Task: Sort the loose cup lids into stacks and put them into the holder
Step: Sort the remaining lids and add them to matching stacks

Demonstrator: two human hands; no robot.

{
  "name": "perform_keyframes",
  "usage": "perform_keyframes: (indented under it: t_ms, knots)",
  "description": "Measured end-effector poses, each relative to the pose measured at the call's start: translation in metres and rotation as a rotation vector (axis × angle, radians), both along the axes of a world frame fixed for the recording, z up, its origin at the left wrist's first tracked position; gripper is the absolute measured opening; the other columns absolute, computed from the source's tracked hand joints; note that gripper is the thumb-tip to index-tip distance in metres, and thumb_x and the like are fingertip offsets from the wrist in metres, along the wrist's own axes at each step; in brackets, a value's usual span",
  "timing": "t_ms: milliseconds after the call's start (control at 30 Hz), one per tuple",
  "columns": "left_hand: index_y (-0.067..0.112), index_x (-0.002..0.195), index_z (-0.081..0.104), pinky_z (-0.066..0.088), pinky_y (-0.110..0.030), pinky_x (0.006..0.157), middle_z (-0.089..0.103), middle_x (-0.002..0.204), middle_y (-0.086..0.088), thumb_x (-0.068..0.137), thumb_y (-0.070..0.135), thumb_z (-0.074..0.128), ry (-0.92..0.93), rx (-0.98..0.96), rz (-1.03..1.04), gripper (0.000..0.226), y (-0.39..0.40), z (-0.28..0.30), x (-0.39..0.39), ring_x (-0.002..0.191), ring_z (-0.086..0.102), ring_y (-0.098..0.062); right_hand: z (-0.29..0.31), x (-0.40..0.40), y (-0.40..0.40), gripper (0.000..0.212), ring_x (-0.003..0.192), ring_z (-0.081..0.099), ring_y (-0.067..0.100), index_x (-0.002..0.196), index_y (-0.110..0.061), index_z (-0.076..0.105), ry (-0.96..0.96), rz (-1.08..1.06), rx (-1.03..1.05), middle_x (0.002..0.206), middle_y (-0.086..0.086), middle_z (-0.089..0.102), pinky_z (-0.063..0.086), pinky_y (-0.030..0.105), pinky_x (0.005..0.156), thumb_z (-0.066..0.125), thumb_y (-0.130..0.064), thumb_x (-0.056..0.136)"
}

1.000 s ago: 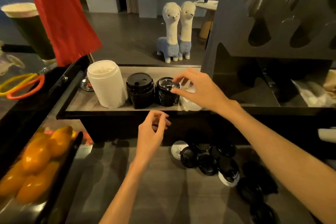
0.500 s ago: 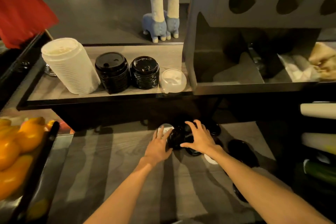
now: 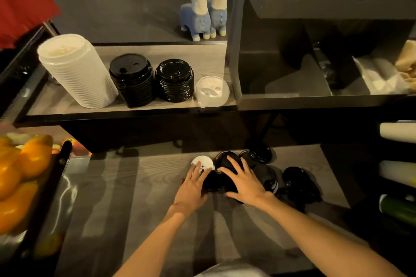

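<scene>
Loose lids [image 3: 258,164], lower centre of frame, on tabletop [image 3: 139,198]: mostly glossy black, one white [image 3: 202,162]. Left hand [image 3: 191,186], right hand [image 3: 244,181]: fingers spread flat over lids; count unclear, dim.

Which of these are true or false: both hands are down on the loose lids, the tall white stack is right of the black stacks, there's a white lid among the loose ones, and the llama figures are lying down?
1. Both the left hand and the right hand are on the loose black lids. True.
2. The tall white stack stands right of the black stacks. False: it stands left of them.
3. A loose white lid lies by the left hand. True.
4. The llama figures lie flat. False: they stand upright.
</scene>
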State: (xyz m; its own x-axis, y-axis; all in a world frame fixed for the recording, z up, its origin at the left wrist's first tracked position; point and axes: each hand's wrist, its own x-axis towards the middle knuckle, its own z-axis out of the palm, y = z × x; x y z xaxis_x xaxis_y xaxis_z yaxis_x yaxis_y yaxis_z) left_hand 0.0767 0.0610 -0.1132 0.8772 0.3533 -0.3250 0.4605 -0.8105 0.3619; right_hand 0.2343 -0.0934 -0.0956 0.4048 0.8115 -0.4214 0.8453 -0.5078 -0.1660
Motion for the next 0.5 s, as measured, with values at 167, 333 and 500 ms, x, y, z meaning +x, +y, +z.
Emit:
perform_keyframes:
  t_ms: [167, 333, 500]
  knots:
    - [0.021, 0.164, 0.008, 0.012, -0.034, 0.128, 0.005, 0.171, -0.003, 0.097, 0.011, 0.060, -0.063, 0.060, -0.001, 0.086, -0.018, -0.008, -0.030, 0.159, 0.003, -0.027, -0.009, -0.026, -0.030, 0.079, 0.157, -0.006, 0.042, 0.160, -0.045, 0.017, 0.006, -0.030, 0.068, 0.172, -0.004, -0.006, 0.027, 0.060, 0.122, 0.065, -0.037, 0.098]
    - [0.019, 0.150, 0.040, 0.040, -0.044, 0.114, 0.040, 0.142, -0.004, 0.080, -0.001, 0.074, -0.225, 0.018, 0.132, 0.080, -0.015, -0.017, -0.044, 0.131, 0.040, -0.029, -0.008, -0.026, -0.046, 0.084, 0.145, 0.035, 0.030, 0.161, -0.047, 0.017, -0.015, -0.054, 0.235, 0.158, -0.002, 0.031, 0.032, 0.050, 0.121, 0.069, -0.036, 0.095]
    - [0.019, 0.161, 0.024, 0.015, -0.045, 0.128, 0.029, 0.163, -0.003, 0.081, 0.027, 0.085, -0.199, -0.213, 0.154, 0.101, -0.006, -0.015, -0.032, 0.153, 0.020, -0.027, 0.000, -0.020, -0.043, 0.094, 0.139, 0.038, 0.029, 0.161, -0.035, 0.024, -0.012, -0.084, 0.239, 0.154, 0.001, 0.027, 0.034, 0.044, 0.119, 0.077, -0.053, 0.085]
